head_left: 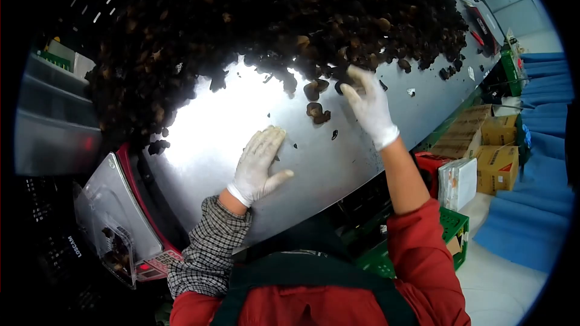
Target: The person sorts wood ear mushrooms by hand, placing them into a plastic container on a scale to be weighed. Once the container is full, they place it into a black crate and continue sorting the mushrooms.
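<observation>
A large heap of dark brown pieces that look like mushrooms [272,18] covers the far part of a shiny metal table [314,175]. My left hand [260,160], in a white glove, lies flat on the bare metal with its thumb spread away; nothing is in it. At the near edge of the heap is my right hand [367,105], also gloved, its thumb and fingers apart and slightly bent. I see nothing held between them. A few loose brown pieces [317,113] and small dark scraps lie on the metal between the two hands.
A scale [121,205] with a clear plastic tray of brown bits stands to the left. On the right are cardboard boxes [496,166], a green crate [453,229], a white stack [457,182] and blue sheeting [525,217]. Another scale-like device [483,24] is at the far right.
</observation>
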{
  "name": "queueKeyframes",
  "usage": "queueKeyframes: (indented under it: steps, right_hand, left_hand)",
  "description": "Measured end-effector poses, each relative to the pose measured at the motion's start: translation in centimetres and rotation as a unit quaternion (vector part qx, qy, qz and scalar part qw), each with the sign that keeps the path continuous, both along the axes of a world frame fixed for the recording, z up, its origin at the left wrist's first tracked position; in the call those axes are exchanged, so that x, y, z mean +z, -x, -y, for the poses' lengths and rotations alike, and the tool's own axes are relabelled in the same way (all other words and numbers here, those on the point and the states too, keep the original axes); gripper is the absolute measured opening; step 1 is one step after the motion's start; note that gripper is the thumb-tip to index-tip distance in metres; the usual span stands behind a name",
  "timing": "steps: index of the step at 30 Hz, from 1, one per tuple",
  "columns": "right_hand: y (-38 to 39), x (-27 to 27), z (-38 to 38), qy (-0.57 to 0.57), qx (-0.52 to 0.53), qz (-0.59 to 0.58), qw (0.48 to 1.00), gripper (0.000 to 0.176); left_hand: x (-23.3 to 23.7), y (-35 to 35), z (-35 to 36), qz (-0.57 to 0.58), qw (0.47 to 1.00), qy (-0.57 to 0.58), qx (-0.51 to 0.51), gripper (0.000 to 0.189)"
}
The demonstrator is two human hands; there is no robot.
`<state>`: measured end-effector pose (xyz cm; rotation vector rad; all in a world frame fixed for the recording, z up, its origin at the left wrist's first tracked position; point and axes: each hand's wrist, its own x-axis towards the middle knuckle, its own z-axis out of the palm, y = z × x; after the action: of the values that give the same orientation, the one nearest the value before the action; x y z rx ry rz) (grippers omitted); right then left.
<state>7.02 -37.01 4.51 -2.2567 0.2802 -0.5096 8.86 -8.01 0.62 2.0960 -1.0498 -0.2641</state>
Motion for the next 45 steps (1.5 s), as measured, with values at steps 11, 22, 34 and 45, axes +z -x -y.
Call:
queueKeyframes:
  steps: [11, 22, 34, 45]
  right_hand:
    - [8.3, -2.6, -3.8, 0.181, 0.121, -0.111, 0.97, 0.013]
    - [-1.2, -2.6, -13.0, 0.21, 0.234, 0.049, 0.948, 0.036]
    - [13.0, 3.1, -5.9, 0.269, 0.115, -0.088, 0.952, 0.044]
    - [7.7, -3.3, -22.0, 0.313, 0.333, -0.263, 0.849, 0.07]
  left_hand:
    - [0.9, 0.6, -0.2, -0.091, 0.995, 0.037, -0.027, 0.081]
    - [-1.9, 6.2, -7.5, 0.103, 0.949, -0.154, 0.254, 0.091]
    - [1.3, 6.8, 2.5, 0.056, 0.993, 0.098, 0.037, 0.097]
    - [-0.6, -1.3, -1.7, 0.007, 0.977, -0.179, 0.114, 0.085]
